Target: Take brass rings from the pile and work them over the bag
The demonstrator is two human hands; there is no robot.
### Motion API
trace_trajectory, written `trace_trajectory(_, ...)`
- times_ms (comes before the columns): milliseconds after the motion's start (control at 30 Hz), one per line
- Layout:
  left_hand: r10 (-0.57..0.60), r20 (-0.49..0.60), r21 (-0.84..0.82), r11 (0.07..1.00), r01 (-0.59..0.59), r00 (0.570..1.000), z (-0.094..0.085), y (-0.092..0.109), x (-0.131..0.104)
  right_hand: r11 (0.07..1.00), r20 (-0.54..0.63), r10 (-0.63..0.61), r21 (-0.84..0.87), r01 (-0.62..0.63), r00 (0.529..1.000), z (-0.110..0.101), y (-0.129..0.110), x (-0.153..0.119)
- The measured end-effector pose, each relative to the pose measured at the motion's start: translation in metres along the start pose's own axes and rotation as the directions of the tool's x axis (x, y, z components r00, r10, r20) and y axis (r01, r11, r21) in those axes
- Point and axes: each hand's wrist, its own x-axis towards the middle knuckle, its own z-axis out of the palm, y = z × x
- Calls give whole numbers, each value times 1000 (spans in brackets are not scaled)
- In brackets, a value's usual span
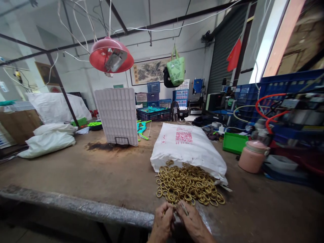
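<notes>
My left hand point(163, 217) is closed at the table's front edge, its fingertips pinched together. A bit of brass colour shows at its fingers, seemingly a ring, mostly hidden. Close beside it, almost fingertip to fingertip, my right hand point(191, 216) is closed around a thin grey metal tool point(185, 208), whose kind I cannot make out. Just beyond both hands lies a heap of brass-coloured rings point(187, 184). The rings spill from the mouth of a white woven sack point(187, 145) with a red printed code, lying flat on the table.
A white ribbed plastic panel point(116, 114) stands upright in a wire stand. A pink lidded jar point(253, 157) and a green tray point(235, 142) are on the right. White sacking point(49, 140) lies on the left. A red lamp point(111, 55) hangs overhead.
</notes>
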Motion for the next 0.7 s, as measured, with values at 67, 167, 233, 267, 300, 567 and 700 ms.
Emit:
trace_trajectory(67, 50, 2, 18, 999, -50, 999, 4, -1, -2, 996, -19, 55, 64, -54, 998, -2, 8, -1)
trace_trajectory(167, 204, -7, 120, 972, -202, 979, 8, 2, -6, 983, -28, 142, 126, -137, 990, -3, 23, -1)
trace_trajectory(233, 295, 13, 217, 932, -291, 955, 10, 7, -12, 978, -29, 157, 146, -152, 987, -3, 29, -2)
trace_trajectory(267, 326, 31, 247, 913, -324, 945, 10, 10, -15, 978, -32, 153, 151, -147, 988, -3, 29, -3)
trace_trajectory(300, 343, 45, 267, 901, -342, 938, 11, 12, -18, 977, -35, 152, 159, -144, 988, -3, 29, -4)
trace_trajectory(567, 25, -23, 94, 995, -23, 999, 14, 15, -40, 984, 32, 98, 144, -102, 995, -10, 5, -18)
trace_trajectory(700, -87, -17, -4, 996, 87, 996, 14, 8, -51, 994, 94, 77, 71, -84, 993, -10, 0, -27)
